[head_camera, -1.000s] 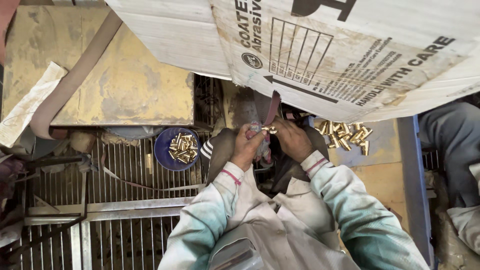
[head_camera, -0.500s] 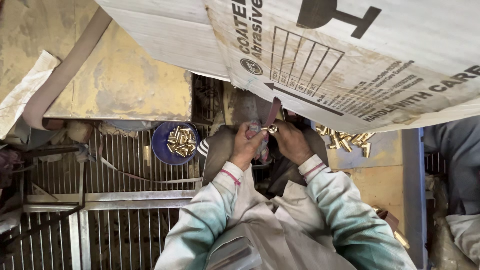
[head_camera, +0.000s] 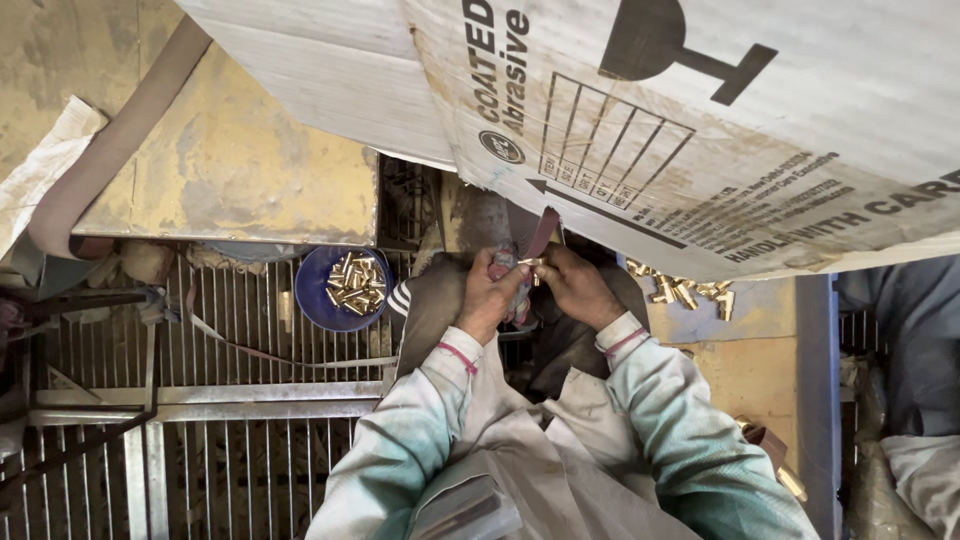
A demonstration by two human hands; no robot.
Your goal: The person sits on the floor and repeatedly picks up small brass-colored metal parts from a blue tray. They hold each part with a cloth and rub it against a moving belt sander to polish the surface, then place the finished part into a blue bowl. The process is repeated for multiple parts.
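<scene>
Both hands meet at the centre of the head view, just below the lower edge of a large cardboard sheet (head_camera: 700, 120) that covers the upper right. The left hand (head_camera: 492, 292) and the right hand (head_camera: 572, 285) are pressed close together, fingertips touching a small brass part (head_camera: 528, 264) pinched between them; each hand's fingers are curled shut around it (how much of the part lies inside either palm cannot be told). The part sits against a narrow reddish-brown abrasive belt (head_camera: 543, 232) that rises toward 12 o'clock and passes behind the cardboard.

At 9 o'clock from the hands, well apart, a round blue bowl (head_camera: 315, 300) rests on a metal wire grate (head_camera: 200, 330) and holds a heap of similar brass pieces (head_camera: 355, 283). At 3 o'clock, near the right hand, more loose brass pieces (head_camera: 685, 292) lie on a blue-grey ledge (head_camera: 770, 310), partly under the cardboard.

At 10 o'clock a worn yellow panel (head_camera: 230, 170) lies flat, with a wide tan belt (head_camera: 110, 150) curving across its left corner. Both forearms wear pale, dusty sleeves (head_camera: 650, 420).
</scene>
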